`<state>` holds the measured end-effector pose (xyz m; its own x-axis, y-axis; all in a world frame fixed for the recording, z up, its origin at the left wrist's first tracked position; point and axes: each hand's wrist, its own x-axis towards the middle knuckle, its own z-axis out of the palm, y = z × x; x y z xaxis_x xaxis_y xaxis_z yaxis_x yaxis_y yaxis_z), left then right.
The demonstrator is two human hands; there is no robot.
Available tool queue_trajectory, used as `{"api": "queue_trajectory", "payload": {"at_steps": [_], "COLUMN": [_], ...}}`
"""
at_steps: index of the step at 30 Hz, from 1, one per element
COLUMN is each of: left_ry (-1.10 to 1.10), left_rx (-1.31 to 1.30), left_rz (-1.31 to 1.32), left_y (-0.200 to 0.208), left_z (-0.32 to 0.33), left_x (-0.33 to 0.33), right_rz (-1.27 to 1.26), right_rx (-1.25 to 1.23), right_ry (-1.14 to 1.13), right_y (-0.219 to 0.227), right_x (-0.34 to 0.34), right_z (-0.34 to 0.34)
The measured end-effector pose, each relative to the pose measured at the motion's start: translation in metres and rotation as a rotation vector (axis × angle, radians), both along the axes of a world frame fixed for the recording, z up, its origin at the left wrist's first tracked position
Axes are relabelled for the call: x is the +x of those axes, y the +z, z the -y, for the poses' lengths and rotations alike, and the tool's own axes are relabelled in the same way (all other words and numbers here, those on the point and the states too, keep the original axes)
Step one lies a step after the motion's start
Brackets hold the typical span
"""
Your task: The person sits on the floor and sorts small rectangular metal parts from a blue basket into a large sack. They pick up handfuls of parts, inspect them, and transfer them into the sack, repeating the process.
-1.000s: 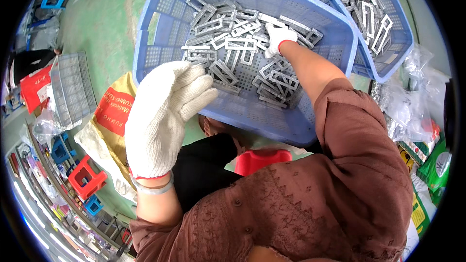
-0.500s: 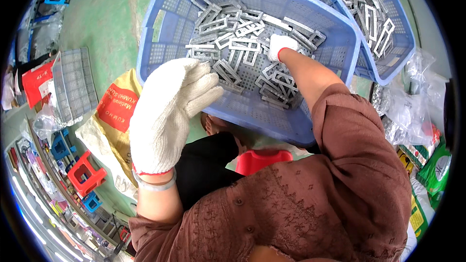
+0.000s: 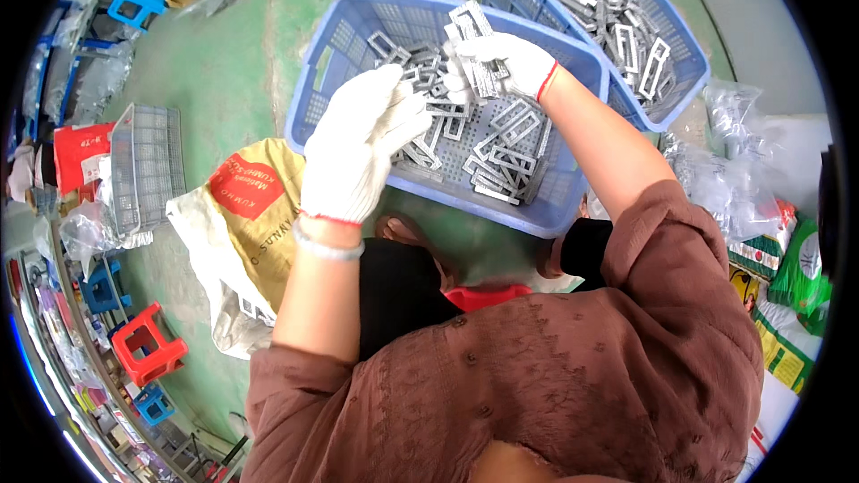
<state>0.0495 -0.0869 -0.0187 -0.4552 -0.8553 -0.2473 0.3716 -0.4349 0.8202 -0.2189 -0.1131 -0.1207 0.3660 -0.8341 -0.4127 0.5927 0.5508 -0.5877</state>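
Both my hands wear white knitted gloves with red cuffs. My right hand (image 3: 519, 63) is closed round a small bunch of grey metal rectangular frames (image 3: 481, 54), raised over the far right part of a blue plastic basket (image 3: 582, 201). Its fingertips show on the far side of the bunch. My left hand (image 3: 358, 139) hovers over the basket's left side, fingers stretched out and slightly bent, its palm turned away from view. More metal frames (image 3: 510, 165) lie loose in the basket below, some of them hidden behind my hands.
A second blue basket (image 3: 693, 94) with similar frames stands at the far right. Left of my basket are a yellow sack (image 3: 277, 224), a grey crate (image 3: 148, 165) and a red stool (image 3: 150, 344). Clear plastic bags (image 3: 725, 179) lie on the right. A red seat (image 3: 488, 297) shows beneath me.
My right hand has come up from the basket's bottom with several metal frames in its grip. My left hand has moved right and farther away. The view has shifted, too.
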Motion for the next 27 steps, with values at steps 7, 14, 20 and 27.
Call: {"api": "queue_trajectory", "payload": {"at_steps": [7, 14, 20, 27], "left_ry": [-0.227, -0.474, -0.392, -0.336], "left_rx": [-0.089, -0.301, -0.488, -0.525], "left_rz": [-0.009, -0.017, -0.127, -0.033], "left_y": [0.039, 0.064, 0.067, 0.045], "left_z": [-0.037, -0.087, -0.110, -0.093], "left_x": [-0.034, -0.048, -0.067, -0.072], "right_rz": [-0.133, -0.015, 0.193, 0.307], "right_rx": [-0.398, -0.357, -0.387, -0.433], "right_ry": [-0.113, -0.340, -0.472, -0.422], "right_y": [0.113, 0.152, 0.144, 0.130], "right_x": [0.030, 0.039, 0.026, 0.012], "right_z": [-0.062, -0.152, -0.167, -0.158]}}
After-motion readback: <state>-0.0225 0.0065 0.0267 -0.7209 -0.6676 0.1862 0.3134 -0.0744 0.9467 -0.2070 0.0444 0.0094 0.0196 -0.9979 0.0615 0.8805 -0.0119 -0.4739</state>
